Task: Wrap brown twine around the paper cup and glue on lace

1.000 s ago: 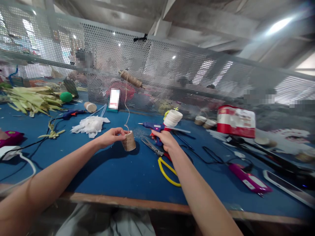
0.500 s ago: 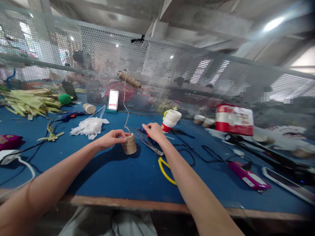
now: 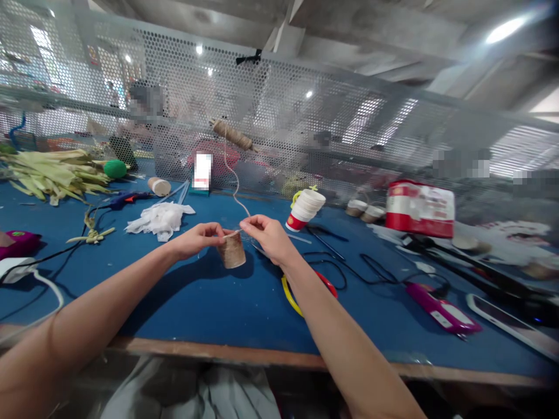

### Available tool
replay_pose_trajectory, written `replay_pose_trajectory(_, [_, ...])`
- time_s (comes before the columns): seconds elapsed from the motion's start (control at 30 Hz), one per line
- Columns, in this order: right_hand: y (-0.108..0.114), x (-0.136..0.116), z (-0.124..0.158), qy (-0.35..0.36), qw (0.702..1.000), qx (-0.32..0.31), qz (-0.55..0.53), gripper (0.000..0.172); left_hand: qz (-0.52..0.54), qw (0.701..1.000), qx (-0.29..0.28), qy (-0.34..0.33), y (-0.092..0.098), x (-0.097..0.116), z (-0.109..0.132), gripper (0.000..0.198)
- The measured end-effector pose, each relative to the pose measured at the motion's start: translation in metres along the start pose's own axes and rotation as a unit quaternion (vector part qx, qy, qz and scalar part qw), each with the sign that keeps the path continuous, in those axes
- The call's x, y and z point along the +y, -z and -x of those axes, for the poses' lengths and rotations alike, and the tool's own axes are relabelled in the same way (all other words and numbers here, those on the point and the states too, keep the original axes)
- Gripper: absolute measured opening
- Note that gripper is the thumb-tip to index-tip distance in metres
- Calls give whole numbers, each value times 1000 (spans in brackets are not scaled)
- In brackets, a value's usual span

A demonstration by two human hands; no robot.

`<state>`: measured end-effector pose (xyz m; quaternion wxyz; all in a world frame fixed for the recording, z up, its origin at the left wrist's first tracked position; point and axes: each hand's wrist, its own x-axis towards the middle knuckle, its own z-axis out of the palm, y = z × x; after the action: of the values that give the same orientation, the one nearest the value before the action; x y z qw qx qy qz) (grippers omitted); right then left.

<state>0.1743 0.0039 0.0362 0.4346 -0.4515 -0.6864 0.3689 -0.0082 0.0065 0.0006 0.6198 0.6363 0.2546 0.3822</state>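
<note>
My left hand (image 3: 201,238) pinches the rim of a small paper cup wrapped in brown twine (image 3: 233,252), which hangs tilted just over the blue table. Just right of the rim, my right hand (image 3: 264,234) has thumb and forefinger closed on the twine (image 3: 236,183). That strand runs up from the fingers to a twine spool (image 3: 233,135) mounted on the mesh screen. Scissors with yellow and red handles (image 3: 292,298) lie partly hidden under my right forearm.
A tilted stack of white paper cups (image 3: 309,203) stands beyond my right hand. Crumpled white material (image 3: 159,220), a blue glue gun (image 3: 127,199) and dry husks (image 3: 56,171) lie left. Black cables, a purple device (image 3: 443,308) and a phone (image 3: 509,329) lie right. The perforated screen (image 3: 279,99) borders the back.
My right hand has come left and closed on the twine beside the cup's rim. The strand now bends rightward to it. The red scissor handle has come into view.
</note>
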Motion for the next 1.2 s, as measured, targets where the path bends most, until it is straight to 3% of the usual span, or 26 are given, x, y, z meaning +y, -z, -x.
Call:
replay_pose_trajectory(0.33, [0, 17, 13, -12, 997, 59, -38, 23, 31, 999, -35, -12, -3, 4, 3, 18])
replay_pose_trajectory(1.2, [-1, 16, 18, -38, 985, 10, -167, 21, 98, 988, -104, -51, -4, 9, 6, 8])
